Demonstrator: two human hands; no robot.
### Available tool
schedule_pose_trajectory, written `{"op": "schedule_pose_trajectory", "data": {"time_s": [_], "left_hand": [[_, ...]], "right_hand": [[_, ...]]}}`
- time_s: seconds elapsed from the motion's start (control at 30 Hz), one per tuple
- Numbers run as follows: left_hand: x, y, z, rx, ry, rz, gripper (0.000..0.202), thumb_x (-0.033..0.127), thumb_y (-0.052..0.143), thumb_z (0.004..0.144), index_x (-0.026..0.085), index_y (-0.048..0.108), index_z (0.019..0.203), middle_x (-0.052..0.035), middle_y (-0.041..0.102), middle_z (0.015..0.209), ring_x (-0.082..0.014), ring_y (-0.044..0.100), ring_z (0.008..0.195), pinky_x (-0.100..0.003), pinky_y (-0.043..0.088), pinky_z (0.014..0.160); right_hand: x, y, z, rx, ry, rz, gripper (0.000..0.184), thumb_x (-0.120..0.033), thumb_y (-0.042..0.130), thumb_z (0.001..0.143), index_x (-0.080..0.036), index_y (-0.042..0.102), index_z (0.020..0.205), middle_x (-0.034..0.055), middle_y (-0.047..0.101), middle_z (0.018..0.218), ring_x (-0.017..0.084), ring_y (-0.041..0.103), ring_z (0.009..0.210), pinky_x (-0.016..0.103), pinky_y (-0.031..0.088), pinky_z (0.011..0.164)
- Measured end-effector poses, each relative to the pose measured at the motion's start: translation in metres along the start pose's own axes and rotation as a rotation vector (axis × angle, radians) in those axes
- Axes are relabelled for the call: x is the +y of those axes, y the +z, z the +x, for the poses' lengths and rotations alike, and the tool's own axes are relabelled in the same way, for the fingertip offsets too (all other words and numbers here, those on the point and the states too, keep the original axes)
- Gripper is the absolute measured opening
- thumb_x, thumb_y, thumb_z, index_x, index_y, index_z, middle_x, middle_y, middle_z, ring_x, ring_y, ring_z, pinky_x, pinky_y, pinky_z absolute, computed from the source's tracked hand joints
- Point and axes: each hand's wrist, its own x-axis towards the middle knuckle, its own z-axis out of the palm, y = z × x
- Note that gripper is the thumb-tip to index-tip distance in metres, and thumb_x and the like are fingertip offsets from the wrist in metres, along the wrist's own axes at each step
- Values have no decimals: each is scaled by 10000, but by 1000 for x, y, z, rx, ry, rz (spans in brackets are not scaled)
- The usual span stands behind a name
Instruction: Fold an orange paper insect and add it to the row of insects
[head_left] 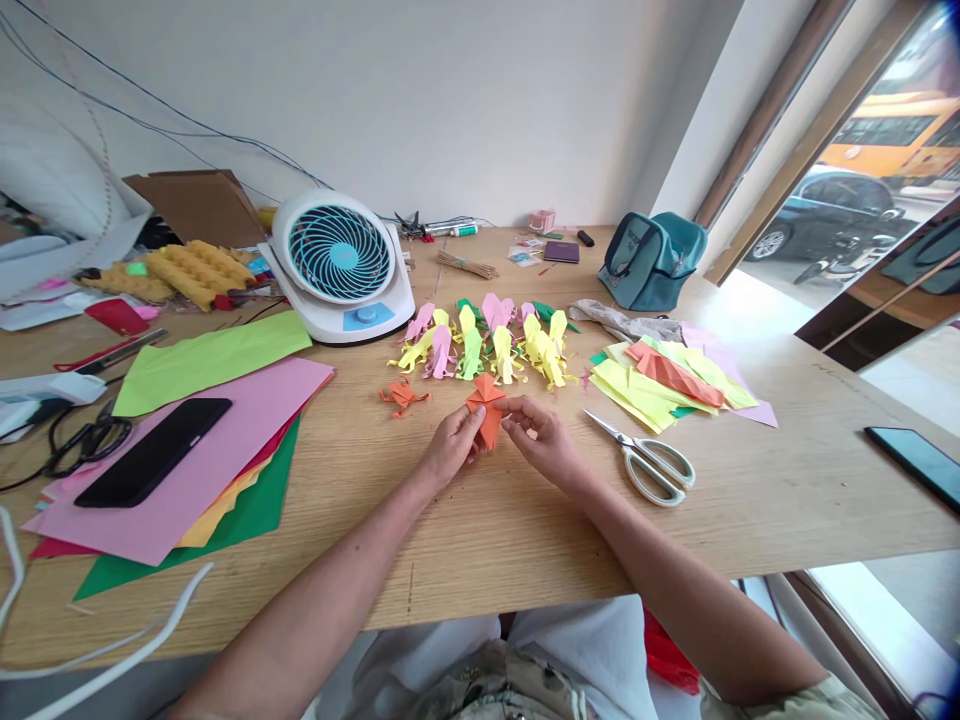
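Between my hands, just above the table, is a piece of folded orange paper (pixel 490 426) with a pointed top and creased flaps. My left hand (pixel 455 440) pinches its left side, thumb in front. At its right edge, my right hand (pixel 541 432) has thumb and forefinger closed on a flap. A small finished-looking orange origami figure (pixel 403 397) lies to the left of my hands. Right behind them stand rows of yellow, pink and green origami figures (pixel 504 352). White-handled scissors (pixel 649 462) lie to the right, blades pointing toward the figures.
A white fan (pixel 341 262) stands at the back left. Colored paper sheets (pixel 247 420) with a black phone (pixel 154 452) on top lie left. Folded paper pieces (pixel 667 380), a teal bag (pixel 651 262) and another phone (pixel 919 462) are on the right.
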Motion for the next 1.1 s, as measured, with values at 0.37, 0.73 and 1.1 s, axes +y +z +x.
{"op": "schedule_pose_trajectory", "data": {"time_s": [0.37, 0.73, 1.1], "left_hand": [[5, -3, 5, 29, 60, -113, 517, 368, 686, 808, 188, 547, 1272, -127, 622, 1270, -206, 647, 1022, -223, 534, 684], [11, 0, 2, -139, 103, -164, 459, 180, 662, 749, 168, 627, 1206, -101, 711, 1150, -201, 676, 1026, -299, 509, 887], [13, 0, 3, 21, 34, -186, 444, 412, 802, 713, 170, 696, 1070, -100, 719, 1110, -186, 676, 932, -258, 526, 755]], "right_hand": [[-1, -3, 2, 22, -55, -29, 192, -363, 573, 934, -234, 680, 1029, 57, 655, 923, 176, 576, 772, 320, 478, 711], [-3, -6, 2, 51, -85, -40, 218, -402, 593, 928, -225, 669, 1030, 53, 597, 940, 160, 555, 779, 301, 470, 683], [0, -3, 2, 69, -31, 51, 394, -360, 616, 895, -255, 524, 1264, 11, 562, 899, 139, 540, 760, 276, 465, 674]]}}
